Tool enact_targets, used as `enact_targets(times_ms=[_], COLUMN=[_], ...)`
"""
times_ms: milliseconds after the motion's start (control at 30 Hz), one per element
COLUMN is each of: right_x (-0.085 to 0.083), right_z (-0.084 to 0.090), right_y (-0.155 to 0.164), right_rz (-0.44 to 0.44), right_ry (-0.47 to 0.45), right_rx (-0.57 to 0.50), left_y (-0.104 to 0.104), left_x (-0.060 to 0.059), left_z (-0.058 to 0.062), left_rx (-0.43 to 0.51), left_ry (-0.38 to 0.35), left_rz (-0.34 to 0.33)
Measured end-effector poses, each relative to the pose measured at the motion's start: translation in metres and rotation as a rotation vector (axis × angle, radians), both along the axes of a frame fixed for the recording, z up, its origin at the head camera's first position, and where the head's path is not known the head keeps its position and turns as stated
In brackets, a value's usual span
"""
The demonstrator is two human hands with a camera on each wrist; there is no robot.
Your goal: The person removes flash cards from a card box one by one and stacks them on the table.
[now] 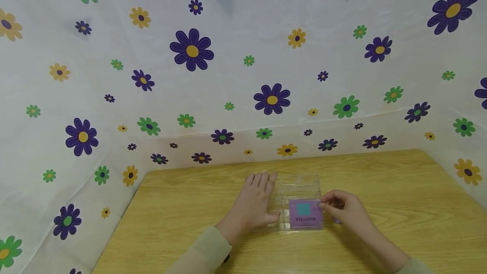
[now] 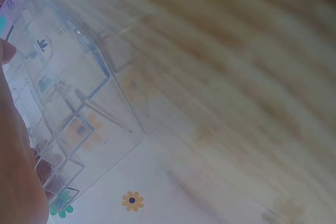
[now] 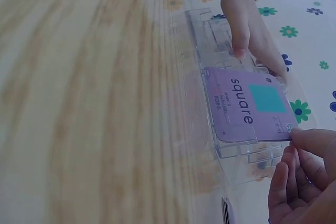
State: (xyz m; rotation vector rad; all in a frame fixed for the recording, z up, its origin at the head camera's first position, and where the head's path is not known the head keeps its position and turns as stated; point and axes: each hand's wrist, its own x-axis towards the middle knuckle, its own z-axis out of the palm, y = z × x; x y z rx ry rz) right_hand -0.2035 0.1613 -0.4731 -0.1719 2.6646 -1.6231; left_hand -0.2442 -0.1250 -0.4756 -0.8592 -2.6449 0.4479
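A clear stepped plastic holder (image 1: 300, 185) stands on the wooden table (image 1: 399, 206), near its middle. A purple card (image 1: 304, 214) printed "square" with a teal square leans in the holder's front row. My right hand (image 1: 328, 207) pinches the card's right edge between thumb and fingertips. My left hand (image 1: 262, 191) lies against the holder's left side with its fingers straight and its thumb on the front steps. In the right wrist view the card (image 3: 247, 103) lies on the holder (image 3: 215, 35), with my right hand (image 3: 302, 140) at its corner. The left wrist view shows the holder's (image 2: 63, 77) empty steps.
A white cloth with purple, green and yellow flowers (image 1: 228, 75) hangs behind and beside the table. Bare wood spreads to the left, right and front of the holder. Nothing else stands on the table.
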Motion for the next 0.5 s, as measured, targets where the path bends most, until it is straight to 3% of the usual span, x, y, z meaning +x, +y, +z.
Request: enact_targets(times_ms=[500], right_x=[-0.0002], right_z=[-0.0013], right_y=[-0.0014], right_rz=[-0.007], right_ry=[-0.009], right_rx=[-0.018], left_y=[0.001], left_x=[0.0014], left_z=[0.0031], left_rx=[0.011], left_ry=[-0.024], left_rz=[0.008])
